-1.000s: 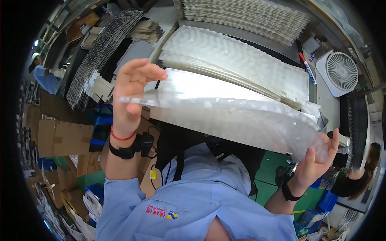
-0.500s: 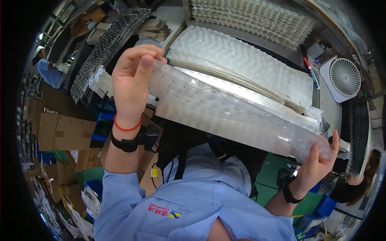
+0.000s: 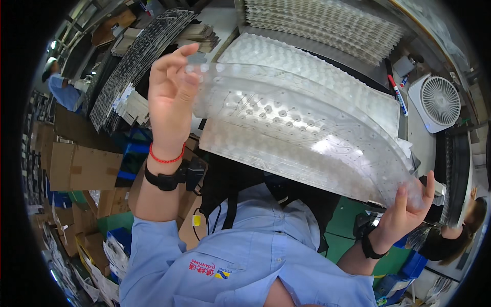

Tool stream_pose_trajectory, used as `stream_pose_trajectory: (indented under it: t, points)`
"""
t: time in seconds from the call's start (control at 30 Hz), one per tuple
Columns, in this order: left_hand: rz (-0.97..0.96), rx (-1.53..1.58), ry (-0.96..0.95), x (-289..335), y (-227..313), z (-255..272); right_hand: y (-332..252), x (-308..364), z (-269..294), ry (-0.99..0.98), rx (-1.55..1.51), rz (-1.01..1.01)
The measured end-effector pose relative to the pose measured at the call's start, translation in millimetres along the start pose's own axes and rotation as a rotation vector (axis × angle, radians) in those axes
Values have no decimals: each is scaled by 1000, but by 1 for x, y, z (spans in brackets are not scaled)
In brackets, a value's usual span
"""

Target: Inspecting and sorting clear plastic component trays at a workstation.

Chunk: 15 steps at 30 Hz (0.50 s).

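Observation:
A clear flexible plastic film (image 3: 302, 115) with printed traces and small dots is stretched between my hands. It bows in an arc above a pale flat sheet (image 3: 245, 146) at the table's near edge. My left hand (image 3: 171, 97) pinches the film's left end between thumb and fingers. At the lower right end, my right hand (image 3: 409, 210) grips the film's corner, thumb in front and one finger raised. Behind the film lies a stack of bumpy translucent sheets (image 3: 302, 64), partly hidden by it.
Another layered stack (image 3: 322, 25) stands at the back. A white fan (image 3: 434, 102) and a red marker (image 3: 393, 84) are on the right. Dark keyboard-like panels (image 3: 138, 61) pile up at left, above a cardboard box (image 3: 84, 166). People are at far left (image 3: 62, 92) and right (image 3: 450, 240).
The film has spread into a wider upward arc, its printed face showing more. My left hand has shifted slightly right, its fingers lifting; my right hand has moved slightly right.

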State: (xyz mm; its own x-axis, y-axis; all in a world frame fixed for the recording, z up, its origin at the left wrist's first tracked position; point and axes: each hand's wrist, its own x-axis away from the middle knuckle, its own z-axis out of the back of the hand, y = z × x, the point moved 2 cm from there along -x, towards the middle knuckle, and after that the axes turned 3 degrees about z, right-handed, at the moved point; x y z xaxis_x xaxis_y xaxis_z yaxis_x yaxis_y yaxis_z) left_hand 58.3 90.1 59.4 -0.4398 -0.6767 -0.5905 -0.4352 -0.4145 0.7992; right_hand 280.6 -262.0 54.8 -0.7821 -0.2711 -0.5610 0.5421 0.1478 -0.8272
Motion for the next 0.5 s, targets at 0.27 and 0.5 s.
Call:
stream_pose_trajectory:
  t: [0.27, 0.5]
  points:
    - [310, -109, -34, 9, -7, 14, -3, 1, 0, 0, 46, -97]
    - [260, 67, -296, 11, -15, 9, 11, 5, 11, -6, 1, -118]
